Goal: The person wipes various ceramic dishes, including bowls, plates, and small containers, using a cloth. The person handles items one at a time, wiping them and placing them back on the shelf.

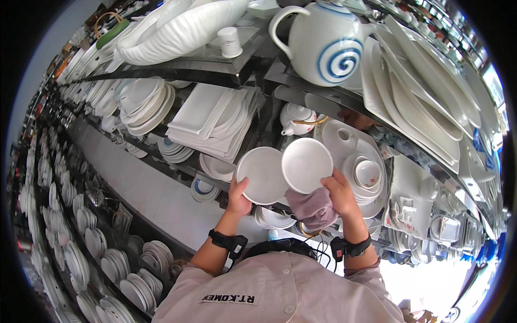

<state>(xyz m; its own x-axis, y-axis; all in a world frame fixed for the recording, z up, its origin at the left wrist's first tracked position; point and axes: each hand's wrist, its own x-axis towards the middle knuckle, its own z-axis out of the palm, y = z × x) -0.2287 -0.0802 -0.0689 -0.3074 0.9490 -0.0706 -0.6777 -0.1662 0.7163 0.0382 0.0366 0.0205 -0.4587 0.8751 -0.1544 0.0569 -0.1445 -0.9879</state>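
My left hand (238,197) grips the rim of a white bowl (262,177), thumb on its inner side. A second, slightly smaller white bowl (307,164) is held at its right edge by my right hand (339,192). That same hand also has a mauve cloth (312,208) bunched beneath the second bowl. Both bowls are side by side with their hollows facing me, and their rims meet or overlap slightly. Fingers behind the bowls are hidden.
Ahead, a glass shelf carries a large teapot with a blue spiral (333,46), a white cup (230,42) and long platters (414,81). Below stand square plates (207,121), a small teapot (298,118) and stacked bowls (367,173). Racks of plates (137,290) line the left.
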